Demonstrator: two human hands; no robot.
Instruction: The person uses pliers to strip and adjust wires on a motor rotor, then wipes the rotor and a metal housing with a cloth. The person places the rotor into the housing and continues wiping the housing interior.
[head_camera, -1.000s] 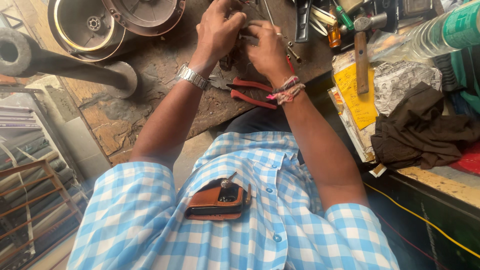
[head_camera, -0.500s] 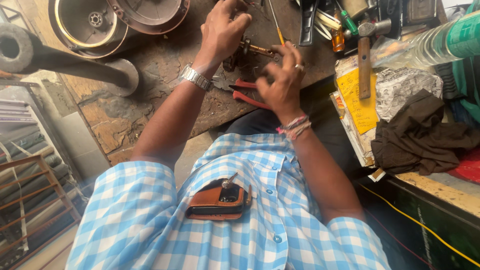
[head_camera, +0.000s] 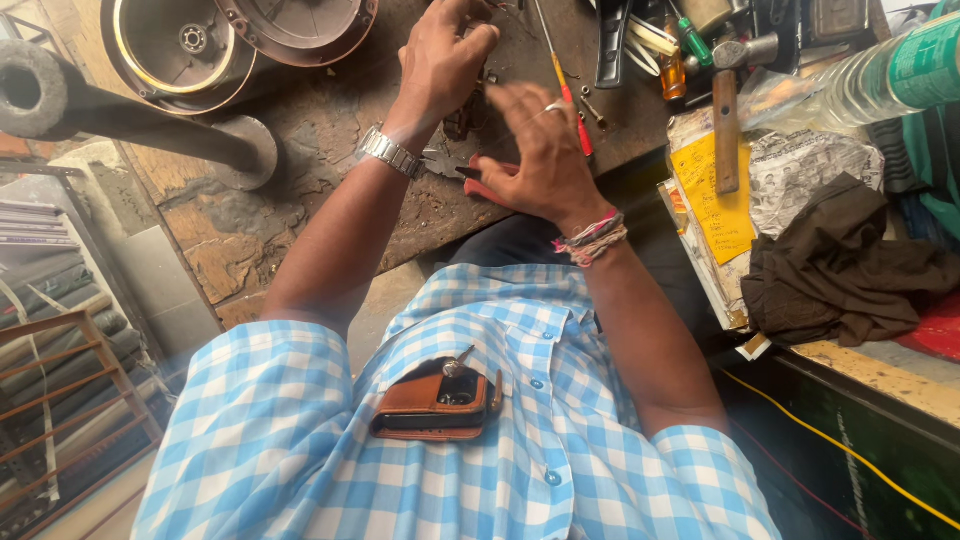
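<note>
- Two round metal housings (head_camera: 190, 50) sat at the upper left of the frame, on a worn, dark workbench (head_camera: 320, 160) that filled the upper middle.
- One brown cloth (head_camera: 840, 260) lay heaped at the right, just below a yellow paper (head_camera: 715, 210) with a hammer (head_camera: 725, 120) resting across it.
- The left hand (head_camera: 440, 70), with a metal watch at the wrist, was at the top centre with its fingers curled down over a small dark part (head_camera: 465, 122). I could not tell whether it truly gripped the part or only steadied it.
- The right hand (head_camera: 540, 150), with thread bands at the wrist, was spread open and flat and clasped nothing. It hung just over the red-handled pliers (head_camera: 480, 188) lying at the bench's near edge, and the two hands were near each other but apart.
- By my reckoning the small part was being held in place while a tool was fetched. The next move would call for closing on the pliers' handles without jogging the part.
- Compared with half a second before, the right hand had dropped lower in the frame and opened wider. The left had hardly shifted.
- A thin screwdriver (head_camera: 565, 90) lay untouched just right of the hands.
</note>
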